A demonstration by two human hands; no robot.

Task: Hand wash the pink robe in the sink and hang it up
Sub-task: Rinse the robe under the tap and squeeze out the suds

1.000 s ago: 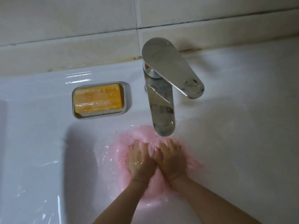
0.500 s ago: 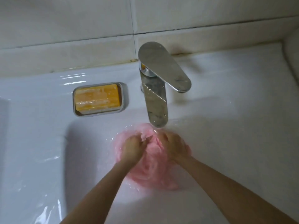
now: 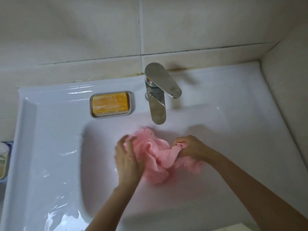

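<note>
The pink robe lies bunched and wet in the basin of the white sink, just below the spout. My left hand grips its left side, fingers curled into the fabric. My right hand is closed on a fold at its right side, with cloth pinched between the fingers. The two hands are apart with the robe stretched between them.
A chrome tap juts over the basin from the back ledge. A grey dish with an orange soap bar sits left of it. Tiled walls close the back and right. Another container shows at the far left edge.
My hands, pressed together on the robe under the spout a second ago, have drawn apart, pulling the fabric out sideways. The view has pulled back, showing more of the sink.
</note>
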